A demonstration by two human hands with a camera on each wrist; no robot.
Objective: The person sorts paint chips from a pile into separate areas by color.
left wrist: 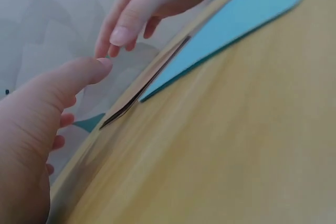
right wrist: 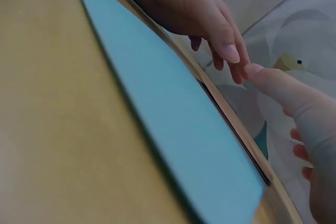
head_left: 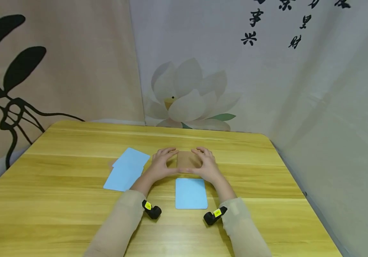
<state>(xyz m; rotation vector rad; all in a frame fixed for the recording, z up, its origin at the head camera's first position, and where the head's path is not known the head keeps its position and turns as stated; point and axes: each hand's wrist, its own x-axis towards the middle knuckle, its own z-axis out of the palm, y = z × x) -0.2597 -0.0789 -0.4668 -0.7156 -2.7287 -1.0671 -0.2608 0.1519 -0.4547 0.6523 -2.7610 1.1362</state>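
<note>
A brown square card [head_left: 188,160] lies on the table between the two hands. My left hand [head_left: 163,166] is over its left side, thumb stretched inward and fingers loosely bent. Mirroring it on the right is my right hand [head_left: 208,167], its thumb pointing towards the left one. In the left wrist view both hands hover above the thin brown card [left wrist: 142,85], with nothing in their fingers. Just nearer the body lies a light blue square card [head_left: 191,193] with rounded corners, also seen flat in the right wrist view.
Left of the left forearm, two more blue cards overlap, a near one [head_left: 121,179] and a far one [head_left: 133,156]. A brown corner [head_left: 111,162] peeks out beside them. The wooden table [head_left: 251,228] ends at a printed curtain [head_left: 299,89] behind.
</note>
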